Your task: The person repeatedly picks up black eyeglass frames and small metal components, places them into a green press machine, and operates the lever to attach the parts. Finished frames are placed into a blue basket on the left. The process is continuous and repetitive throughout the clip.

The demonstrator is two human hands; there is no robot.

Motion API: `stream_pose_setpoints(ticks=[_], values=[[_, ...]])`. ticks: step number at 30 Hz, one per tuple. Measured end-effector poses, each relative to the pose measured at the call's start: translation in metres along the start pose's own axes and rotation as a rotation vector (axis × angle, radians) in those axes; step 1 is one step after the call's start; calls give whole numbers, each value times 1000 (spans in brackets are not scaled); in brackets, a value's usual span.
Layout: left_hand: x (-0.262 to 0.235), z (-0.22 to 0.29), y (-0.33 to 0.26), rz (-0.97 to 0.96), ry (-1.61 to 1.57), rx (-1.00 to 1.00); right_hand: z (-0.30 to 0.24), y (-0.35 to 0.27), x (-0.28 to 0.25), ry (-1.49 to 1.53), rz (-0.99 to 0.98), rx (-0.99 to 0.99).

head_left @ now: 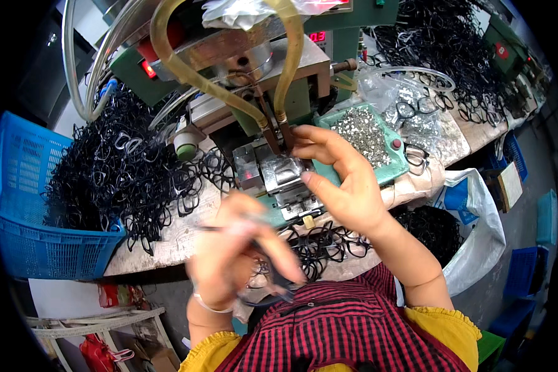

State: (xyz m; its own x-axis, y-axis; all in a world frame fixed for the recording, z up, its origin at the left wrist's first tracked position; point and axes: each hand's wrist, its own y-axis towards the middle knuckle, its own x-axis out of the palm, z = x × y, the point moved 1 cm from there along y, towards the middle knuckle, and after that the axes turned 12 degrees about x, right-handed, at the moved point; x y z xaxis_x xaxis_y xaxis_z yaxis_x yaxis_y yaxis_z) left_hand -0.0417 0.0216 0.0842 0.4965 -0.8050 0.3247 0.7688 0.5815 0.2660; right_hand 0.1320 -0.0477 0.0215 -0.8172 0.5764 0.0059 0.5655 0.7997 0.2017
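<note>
Currently, status by item:
Right hand [344, 186]: reaching to frame centre, fingers pinching at the grey metal clamping fixture [279, 177] under two amber hoses with copper tips [278, 124]; whatever is pinched is too small to identify.
Left hand [232, 254]: blurring at lower centre, closing around a thin black plastic eyeglass frame [273, 279].
Green tray of small silvery metal parts [366, 139]: sitting right of centre, just beside the right hand.
Pending stock: a tangled heap of black frames [111, 173] is spilling from the blue plastic basket [31, 242] at left.
Progress: judging by that large heap, much work is remaining.
</note>
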Motion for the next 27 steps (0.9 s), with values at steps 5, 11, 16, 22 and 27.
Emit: stream_pose_setpoints(ticks=[5,11,16,22,27], values=[[1,-71,9,7,-521,-514,69,32,-64,-327,364,59],[13,-77,4,207,-542,-479,81,43,-107,-252,475,84],[13,-78,8,173,-535,-493,79,40,-114,-177,708,-102],[-2,-78,-3,229,-479,-487,51,80,-105,-159,655,-126],[7,-91,7,72,-428,-443,0,244,-165,-596,655,-307]])
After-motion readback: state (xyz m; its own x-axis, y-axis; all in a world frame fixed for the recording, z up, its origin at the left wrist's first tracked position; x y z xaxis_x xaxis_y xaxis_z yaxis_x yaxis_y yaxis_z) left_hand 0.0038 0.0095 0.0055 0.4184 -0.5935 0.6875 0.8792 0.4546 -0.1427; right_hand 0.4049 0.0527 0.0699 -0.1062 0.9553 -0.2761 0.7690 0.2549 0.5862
